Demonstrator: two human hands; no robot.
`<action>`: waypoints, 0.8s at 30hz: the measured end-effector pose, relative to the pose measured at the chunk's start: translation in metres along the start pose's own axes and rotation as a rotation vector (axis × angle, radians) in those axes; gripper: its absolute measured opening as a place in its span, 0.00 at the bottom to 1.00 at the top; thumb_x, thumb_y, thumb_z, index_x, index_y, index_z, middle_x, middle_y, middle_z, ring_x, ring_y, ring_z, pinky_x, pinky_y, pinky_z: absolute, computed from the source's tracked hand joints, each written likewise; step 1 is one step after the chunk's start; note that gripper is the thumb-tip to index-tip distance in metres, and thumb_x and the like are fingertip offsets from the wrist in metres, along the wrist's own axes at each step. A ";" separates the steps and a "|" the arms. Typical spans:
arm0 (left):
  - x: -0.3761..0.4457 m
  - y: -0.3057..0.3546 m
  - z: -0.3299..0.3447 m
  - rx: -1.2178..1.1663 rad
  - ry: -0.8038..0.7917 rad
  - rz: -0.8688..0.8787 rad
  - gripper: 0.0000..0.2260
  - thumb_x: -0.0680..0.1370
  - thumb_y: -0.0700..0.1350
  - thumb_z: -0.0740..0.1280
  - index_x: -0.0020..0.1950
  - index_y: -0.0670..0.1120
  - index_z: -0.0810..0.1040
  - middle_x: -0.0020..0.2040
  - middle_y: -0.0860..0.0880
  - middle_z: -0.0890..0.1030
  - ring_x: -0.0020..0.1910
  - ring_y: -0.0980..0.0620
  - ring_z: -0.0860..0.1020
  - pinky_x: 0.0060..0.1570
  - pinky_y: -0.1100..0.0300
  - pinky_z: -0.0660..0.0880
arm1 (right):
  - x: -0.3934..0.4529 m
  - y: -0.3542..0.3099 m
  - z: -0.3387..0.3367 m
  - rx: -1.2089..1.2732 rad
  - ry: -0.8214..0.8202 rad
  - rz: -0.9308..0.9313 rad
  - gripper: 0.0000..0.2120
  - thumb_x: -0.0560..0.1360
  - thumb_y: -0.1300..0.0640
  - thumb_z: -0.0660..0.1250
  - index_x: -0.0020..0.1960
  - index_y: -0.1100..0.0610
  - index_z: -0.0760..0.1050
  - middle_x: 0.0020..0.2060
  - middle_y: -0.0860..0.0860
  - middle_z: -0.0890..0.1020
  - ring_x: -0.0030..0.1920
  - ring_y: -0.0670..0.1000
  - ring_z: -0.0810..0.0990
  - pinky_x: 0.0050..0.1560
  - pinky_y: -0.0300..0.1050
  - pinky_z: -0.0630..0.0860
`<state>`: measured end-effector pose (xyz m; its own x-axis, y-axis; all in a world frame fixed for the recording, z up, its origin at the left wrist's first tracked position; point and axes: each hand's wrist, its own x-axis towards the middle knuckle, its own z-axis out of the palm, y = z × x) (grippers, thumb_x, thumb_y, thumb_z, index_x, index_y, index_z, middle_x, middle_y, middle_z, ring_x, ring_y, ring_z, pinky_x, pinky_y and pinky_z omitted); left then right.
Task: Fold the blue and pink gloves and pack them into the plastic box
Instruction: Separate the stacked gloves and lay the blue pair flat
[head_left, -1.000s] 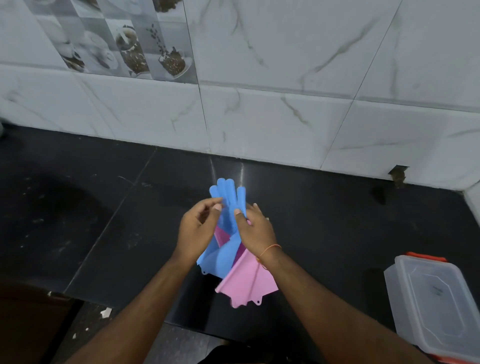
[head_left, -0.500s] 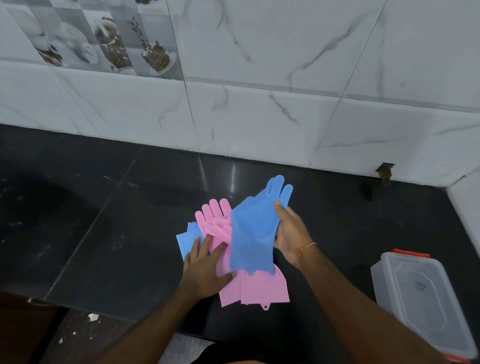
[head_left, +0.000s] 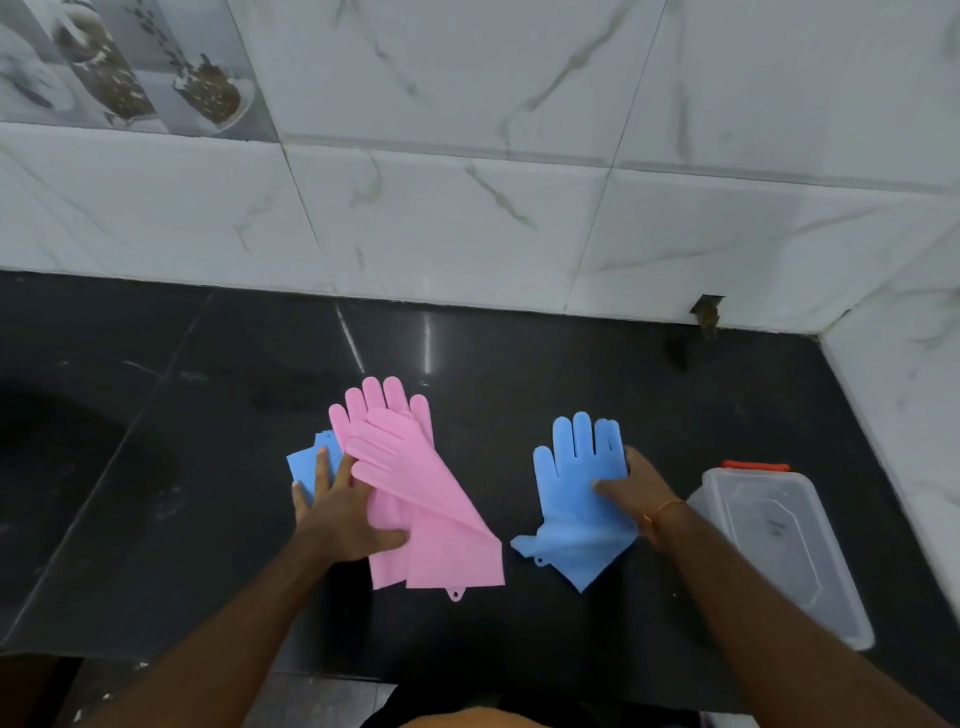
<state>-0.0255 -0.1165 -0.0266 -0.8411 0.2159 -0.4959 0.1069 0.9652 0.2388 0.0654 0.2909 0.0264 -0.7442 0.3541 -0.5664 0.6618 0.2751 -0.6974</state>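
Two pink gloves (head_left: 415, 493) lie stacked on the black counter (head_left: 156, 441), fingers toward the wall. A second blue glove (head_left: 306, 462) peeks out from under them at the left. My left hand (head_left: 343, 514) lies flat on the pink pile's left edge, fingers spread. To the right, one blue glove (head_left: 576, 499) lies flat, apart from the pile. My right hand (head_left: 634, 483) grips its right edge, thumb on top and fingers beneath. The clear plastic box (head_left: 779, 545), lid on with an orange clip, stands at the far right.
A white marble-tiled wall (head_left: 467, 208) runs along the counter's back and turns the corner at the right, behind the box. The counter's front edge lies just below my forearms. Bare black counter stretches to the left.
My right hand carried the blue glove off the pink pile to the right and laid it flat on the counter. My left hand stayed on the pile.
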 end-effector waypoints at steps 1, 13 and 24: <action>0.003 -0.004 -0.004 0.014 -0.011 -0.001 0.64 0.64 0.80 0.69 0.89 0.59 0.39 0.90 0.53 0.37 0.86 0.38 0.27 0.81 0.23 0.41 | 0.003 0.009 -0.002 -0.025 -0.002 0.016 0.29 0.79 0.59 0.73 0.77 0.55 0.67 0.70 0.55 0.76 0.64 0.54 0.77 0.65 0.53 0.75; 0.029 -0.026 -0.042 0.106 -0.064 -0.025 0.65 0.64 0.69 0.77 0.90 0.55 0.39 0.90 0.53 0.35 0.86 0.39 0.28 0.81 0.26 0.38 | 0.012 0.020 -0.020 0.051 -0.263 0.050 0.39 0.81 0.63 0.68 0.84 0.43 0.55 0.78 0.50 0.69 0.71 0.57 0.74 0.69 0.61 0.76; 0.012 0.002 -0.074 -0.033 0.196 -0.211 0.38 0.75 0.35 0.65 0.85 0.44 0.58 0.87 0.43 0.59 0.87 0.35 0.57 0.84 0.28 0.44 | -0.002 0.037 -0.008 -0.016 -0.077 0.052 0.37 0.74 0.43 0.79 0.75 0.42 0.62 0.68 0.45 0.75 0.56 0.47 0.78 0.49 0.45 0.80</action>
<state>-0.0744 -0.1231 0.0299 -0.9297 -0.0247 -0.3674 -0.0958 0.9796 0.1766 0.0921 0.3078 0.0049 -0.7128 0.2984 -0.6347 0.7009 0.2728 -0.6590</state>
